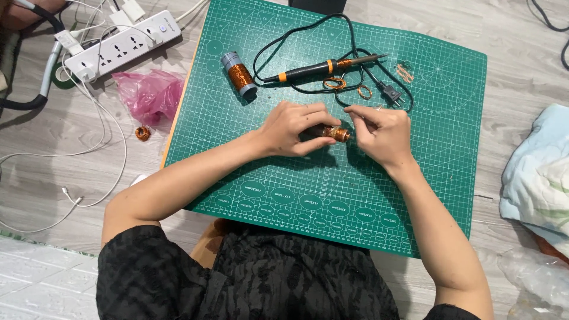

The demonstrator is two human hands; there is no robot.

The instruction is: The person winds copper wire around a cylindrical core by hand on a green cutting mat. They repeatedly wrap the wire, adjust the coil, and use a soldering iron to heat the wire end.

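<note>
Gripping a small copper-wound coil [335, 133] over the middle of the green cutting mat [432, 178], the left hand [293, 127] wraps its fingers around the dark end of the piece, thumb beneath and knuckles up. The coil sticks out from this hand toward the right, so its copper windings sit in the narrow gap between the two hands. The right hand [379, 131] is closed in a pinch, fingertips drawn together just above and beside the coil's copper end; whether a strand of wire runs between those fingertips is too fine to tell.

Beyond the hands, farther up the mat, lies a soldering iron [323, 67] with a black and orange handle, its black cord [355, 41] looping round to a plug [391, 93]. A few loose copper wire rings [335, 83] rest near the iron. To the left of the iron, a spool of copper wire [240, 74] with grey ends lies on its side.

Off the mat to the left, on the wooden floor [71, 172], sit a crumpled pink plastic bag [149, 93], a white power strip [121, 44] with white cables, and one small copper coil [141, 133]. A pale blue cloth [536, 178] lies at the right edge.
</note>
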